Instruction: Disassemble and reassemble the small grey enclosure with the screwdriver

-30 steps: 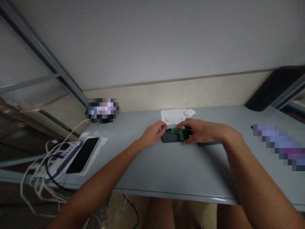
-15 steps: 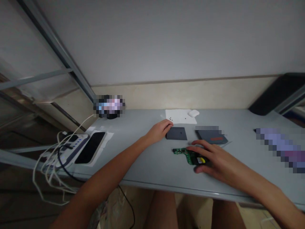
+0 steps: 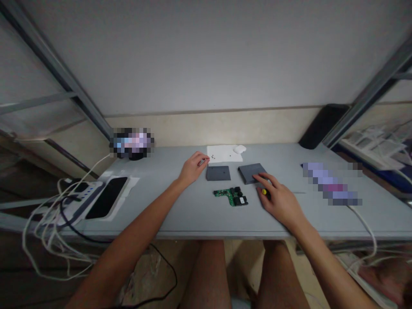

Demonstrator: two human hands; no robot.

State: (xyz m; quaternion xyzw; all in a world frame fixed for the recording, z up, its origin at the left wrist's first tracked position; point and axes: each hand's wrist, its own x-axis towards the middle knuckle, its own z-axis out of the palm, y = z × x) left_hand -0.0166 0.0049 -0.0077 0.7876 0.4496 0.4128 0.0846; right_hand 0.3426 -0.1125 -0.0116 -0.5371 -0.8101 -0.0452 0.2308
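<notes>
A green circuit board (image 3: 231,196) lies bare on the grey table (image 3: 193,210), apart from both hands. Behind it sit two dark grey case halves: one (image 3: 218,173) beside my left hand, the other (image 3: 250,172) further right. My left hand (image 3: 192,168) rests next to the left half, fingers pinched together at the edge of a white paper sheet (image 3: 222,153); what they pinch is too small to make out. My right hand (image 3: 279,198) lies on the table with a finger on the right half, a small yellow-tipped tool (image 3: 264,192) under its fingers.
A white earbud case (image 3: 240,149) sits on the paper with tiny dark screws. At the left, a power strip (image 3: 77,200) with tangled white cables and a black phone (image 3: 107,203). A black object (image 3: 320,125) leans at the back right. A white cable (image 3: 363,223) hangs off the right edge.
My right hand lifted the circuit board out of the dark case, set it down in front and let go. It then moved right onto the other case half. The view shifted right.
</notes>
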